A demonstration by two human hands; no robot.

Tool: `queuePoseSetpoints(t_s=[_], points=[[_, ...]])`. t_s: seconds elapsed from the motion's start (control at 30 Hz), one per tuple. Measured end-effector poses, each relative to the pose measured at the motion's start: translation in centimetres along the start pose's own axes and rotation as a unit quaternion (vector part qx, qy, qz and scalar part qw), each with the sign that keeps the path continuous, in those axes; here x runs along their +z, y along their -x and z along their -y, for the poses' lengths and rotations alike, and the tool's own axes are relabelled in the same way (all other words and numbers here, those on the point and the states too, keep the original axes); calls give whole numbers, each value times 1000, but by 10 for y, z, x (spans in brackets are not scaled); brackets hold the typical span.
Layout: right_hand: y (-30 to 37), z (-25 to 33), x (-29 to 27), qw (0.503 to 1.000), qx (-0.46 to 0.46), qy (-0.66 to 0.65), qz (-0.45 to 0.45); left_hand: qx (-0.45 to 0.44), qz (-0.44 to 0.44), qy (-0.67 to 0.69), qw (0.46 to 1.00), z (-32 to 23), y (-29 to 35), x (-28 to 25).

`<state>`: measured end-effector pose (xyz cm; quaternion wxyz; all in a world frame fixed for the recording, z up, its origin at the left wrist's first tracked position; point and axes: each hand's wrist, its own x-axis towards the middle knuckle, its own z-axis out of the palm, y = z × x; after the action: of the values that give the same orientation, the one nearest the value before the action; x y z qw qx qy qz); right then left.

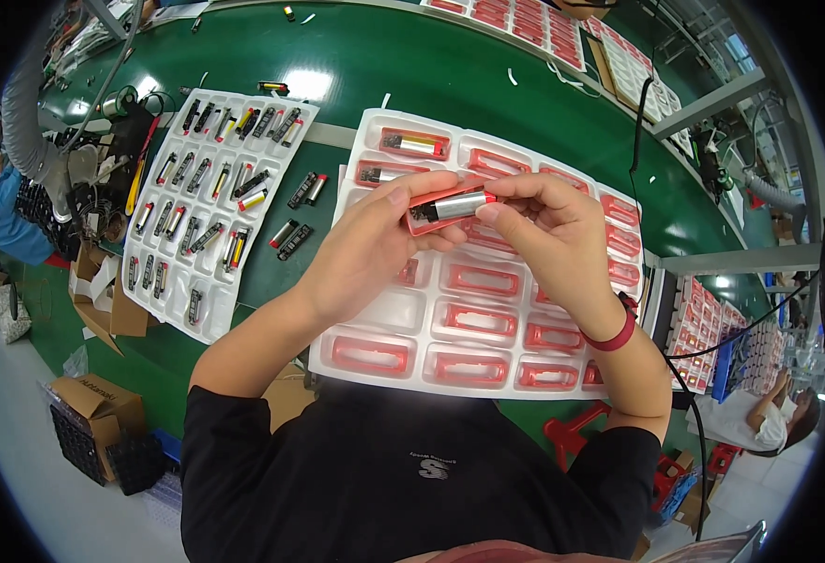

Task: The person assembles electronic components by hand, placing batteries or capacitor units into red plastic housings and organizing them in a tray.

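Observation:
Above a white moulded tray [389,310], my left hand [361,230] is closed around a translucent red plastic shell [419,225]. A silver cylindrical battery [454,206] with a dark end and a red tip lies in or over this shell. My right hand [558,230] pinches the battery's red-tipped end between thumb and fingers. Rows of red shells [476,321] fill most of the tray's pockets. At its far left, one shell bears another silver battery [414,144]; a second filled shell [379,174] sits just nearer. My hands hide some pockets.
To the left, a second white tray [302,109] holds several battery assemblies. Several more [295,241] lie loose on the green table [337,70] between the trays. Cardboard boxes [103,403] stand at lower left. A black cable [698,413] hangs at right, near a co-worker [750,418].

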<state>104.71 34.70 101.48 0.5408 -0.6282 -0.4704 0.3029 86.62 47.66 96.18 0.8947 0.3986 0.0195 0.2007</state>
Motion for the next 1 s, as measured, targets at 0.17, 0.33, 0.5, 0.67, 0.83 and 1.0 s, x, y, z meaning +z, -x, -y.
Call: queuePoseSetpoints(t_s=[0.17,0.33,0.5,0.67,0.83,1.0], points=[[2,-8,6,1000,0,-18,-24,-20,-10,14,1000,-1,-1,0],[1,-15,15,999,-3,15,-39,-20,-8,-3,1000,-2,2,-6],[-1,-22,17,954,-212,205,-58,-24,-62,-143,987,-1,-1,0],[-6,-13,8,996,-75,18,-36,26,-64,-267,961,-3,4,13],[-4,-3,-1,988,-130,56,62,157,-52,-531,831,-19,14,9],[3,-6,6,893,-370,256,-8,276,-17,-653,705,-17,13,8]])
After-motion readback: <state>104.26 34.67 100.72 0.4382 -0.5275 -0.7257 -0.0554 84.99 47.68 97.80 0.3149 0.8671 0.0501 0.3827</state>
